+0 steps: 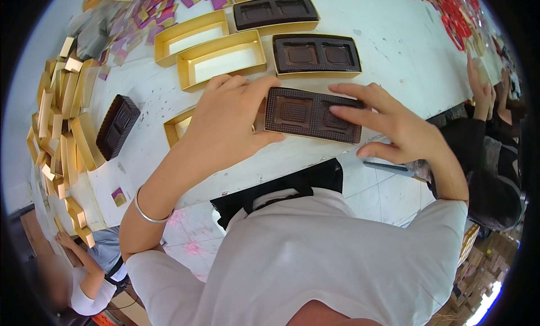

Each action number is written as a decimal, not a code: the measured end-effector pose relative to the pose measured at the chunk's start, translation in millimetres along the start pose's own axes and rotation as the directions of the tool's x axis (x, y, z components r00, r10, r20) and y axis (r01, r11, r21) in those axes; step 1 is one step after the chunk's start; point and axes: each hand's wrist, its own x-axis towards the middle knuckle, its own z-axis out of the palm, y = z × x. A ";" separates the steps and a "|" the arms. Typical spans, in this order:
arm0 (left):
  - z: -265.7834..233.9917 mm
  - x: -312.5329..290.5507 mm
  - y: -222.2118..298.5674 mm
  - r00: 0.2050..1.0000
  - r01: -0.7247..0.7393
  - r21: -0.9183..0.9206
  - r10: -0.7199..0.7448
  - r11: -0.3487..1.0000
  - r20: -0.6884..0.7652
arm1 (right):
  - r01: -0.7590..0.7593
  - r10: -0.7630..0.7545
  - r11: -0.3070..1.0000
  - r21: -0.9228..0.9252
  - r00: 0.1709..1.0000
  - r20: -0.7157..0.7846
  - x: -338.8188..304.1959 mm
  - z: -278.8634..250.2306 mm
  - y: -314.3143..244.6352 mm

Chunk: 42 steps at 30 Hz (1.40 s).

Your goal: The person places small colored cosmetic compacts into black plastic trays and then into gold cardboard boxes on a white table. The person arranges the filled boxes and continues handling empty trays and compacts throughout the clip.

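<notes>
A dark brown plastic tray (293, 113) with two square wells sits in front of me near the table's edge, a thin gold box edge showing along its lower side. My left hand (225, 123) is closed round its left end, thumb below and fingers above. My right hand (399, 123) has its fingers apart, two fingertips touching the top of the tray's right part and the thumb off its lower right corner. Just beyond stands a gold box with a brown tray (316, 55) in it. A gold box (183, 123) is partly hidden behind my left hand.
Two gold boxes with white bottoms (222, 60) stand beyond my left hand. Another filled box (275, 14) is farther back. A loose brown tray (118, 126) lies left, beside piled gold boxes (67, 106). Purple-and-gold pieces (160, 14) and red ribbons (453, 22) lie far off. Other people work at both sides.
</notes>
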 end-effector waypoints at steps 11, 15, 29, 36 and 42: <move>-3.3 5.2 0.2 0.997 0.037 -0.056 -0.033 0.998 0.075 | 0.400 -0.436 0.630 -0.666 0.892 0.124 2.1 0.7 25.1; -3.1 4.4 -1.4 0.995 0.058 -0.084 -0.051 0.995 0.080 | 0.392 -0.450 0.544 -0.742 0.882 0.136 3.4 1.8 26.2; 3.3 3.5 1.4 1.000 0.020 0.012 -0.020 1.000 0.007 | -0.039 -0.003 0.879 -0.476 0.996 -0.087 -6.3 23.0 18.7; 8.1 -3.5 -5.2 0.988 -0.075 0.119 0.089 0.990 -0.123 | -0.126 0.097 0.751 -0.648 0.992 -0.081 -1.0 37.1 -2.6; -38.2 -55.7 -11.1 0.894 0.026 0.199 0.067 0.980 -0.444 | -0.186 -0.082 0.839 -0.511 0.886 -0.457 -12.8 8.1 9.7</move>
